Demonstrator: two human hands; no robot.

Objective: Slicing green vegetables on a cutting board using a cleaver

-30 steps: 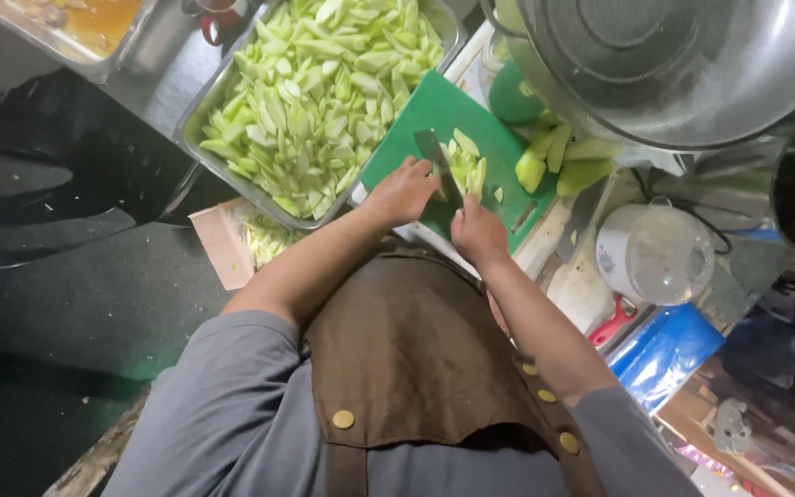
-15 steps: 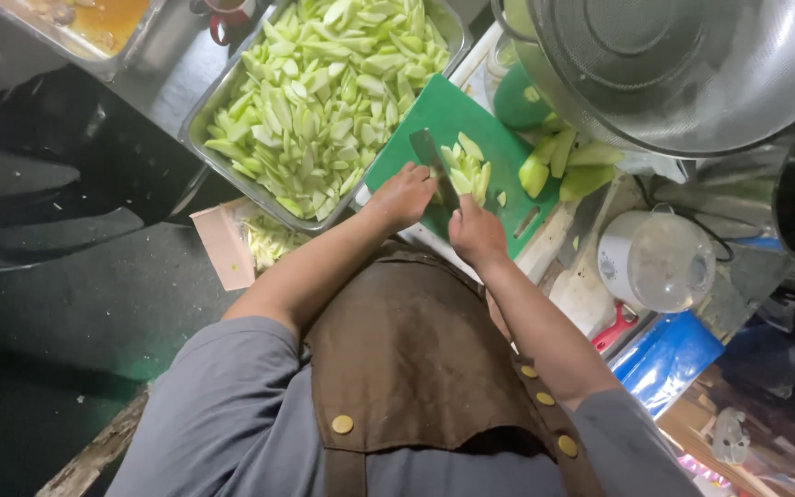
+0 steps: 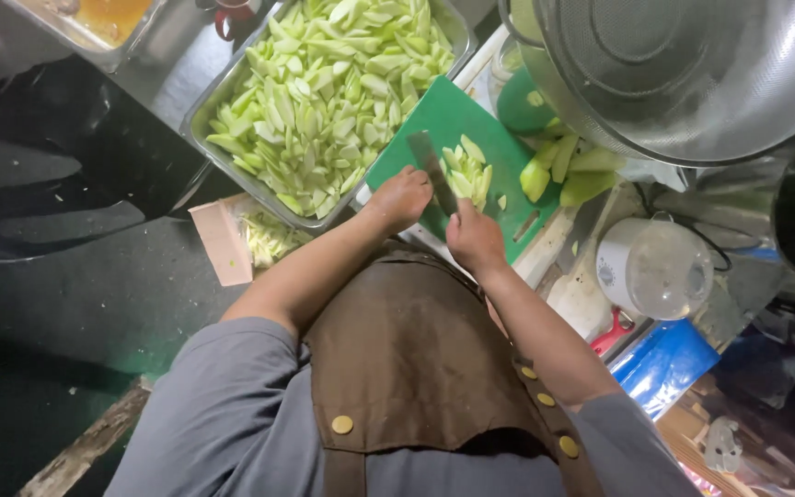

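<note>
Green slices [image 3: 467, 173] lay on the cutting board [image 3: 434, 120] under the knife [image 3: 434, 170] gripped by the right hand [image 3: 473, 237], so the left hand [image 3: 401, 197], clenched just beside the blade, risked a cut.

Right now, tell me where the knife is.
In the head view the knife lies across the green cutting board, between the left hand and the right hand, beside the pile of cut green slices.

On the green cutting board [image 3: 434, 120], the left hand [image 3: 402, 196] and right hand [image 3: 473, 237] (gripping a knife [image 3: 432, 166]) flank pale green slices [image 3: 468, 170] — a heaped steel tray [image 3: 232, 87] touching the board's edge.
</note>
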